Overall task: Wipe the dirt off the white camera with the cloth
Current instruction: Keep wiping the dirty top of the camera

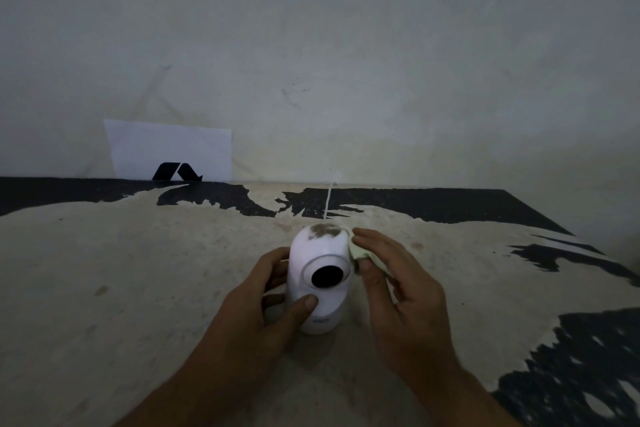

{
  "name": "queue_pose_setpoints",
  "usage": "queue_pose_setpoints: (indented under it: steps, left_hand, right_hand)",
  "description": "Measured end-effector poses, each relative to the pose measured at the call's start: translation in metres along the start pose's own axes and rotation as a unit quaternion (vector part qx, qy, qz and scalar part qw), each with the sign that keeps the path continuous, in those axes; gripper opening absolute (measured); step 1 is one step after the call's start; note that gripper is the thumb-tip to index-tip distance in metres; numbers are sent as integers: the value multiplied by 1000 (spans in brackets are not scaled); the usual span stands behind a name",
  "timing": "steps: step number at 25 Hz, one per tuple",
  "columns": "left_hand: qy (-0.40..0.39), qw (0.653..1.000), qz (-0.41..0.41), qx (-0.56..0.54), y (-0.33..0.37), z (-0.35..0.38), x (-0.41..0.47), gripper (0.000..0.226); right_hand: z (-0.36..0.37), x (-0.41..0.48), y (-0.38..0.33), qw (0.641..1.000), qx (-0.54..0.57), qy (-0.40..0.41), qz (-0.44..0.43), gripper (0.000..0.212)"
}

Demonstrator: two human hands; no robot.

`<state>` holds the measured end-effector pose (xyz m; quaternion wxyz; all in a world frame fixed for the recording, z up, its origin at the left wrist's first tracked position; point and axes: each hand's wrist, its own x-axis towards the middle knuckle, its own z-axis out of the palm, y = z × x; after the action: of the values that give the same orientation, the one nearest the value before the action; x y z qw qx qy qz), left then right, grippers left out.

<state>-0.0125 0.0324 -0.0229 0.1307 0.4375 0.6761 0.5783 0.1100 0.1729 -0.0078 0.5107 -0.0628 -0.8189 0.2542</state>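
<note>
A white camera (320,255) with a round black lens stands upright on the worn table (138,270). A brown patch of dirt (325,229) covers its top. My left hand (266,305) grips the camera's lower body, thumb across the front. My right hand (391,281) holds a small pale green cloth (362,253) pinched between thumb and fingers, pressed against the camera's upper right side, just beside the dirt. Most of the cloth is hidden under my fingers.
A thin white cable (328,201) runs from behind the camera to the back wall. A white sheet of paper with a black logo (169,152) leans against the wall at the back left. The table top is cream with black flaking patches (588,374).
</note>
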Motion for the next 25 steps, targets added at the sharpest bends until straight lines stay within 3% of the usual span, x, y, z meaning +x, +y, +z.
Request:
queue_pose_setpoints:
  steps: [4, 9, 14, 19, 25]
  left_hand:
    - [-1, 1000, -6, -7, -1, 0, 1, 53]
    - [-3, 1000, 0, -8, -1, 0, 0, 55]
    - [3, 1000, -11, 0, -1, 0, 2, 54]
    - [0, 1000, -9, -5, -1, 0, 1, 56]
    - [5, 1000, -1, 0, 0, 1, 3, 53]
  right_hand:
    - [0, -3, -2, 997, -25, 0, -77, 33]
    - [0, 1, 2, 999, -5, -31, 42, 31]
    - [-3, 1, -1, 1000, -4, -18, -16, 31]
    - [0, 4, 2, 997, 2, -49, 61, 31]
    - [8, 3, -6, 1000, -1, -21, 11, 30]
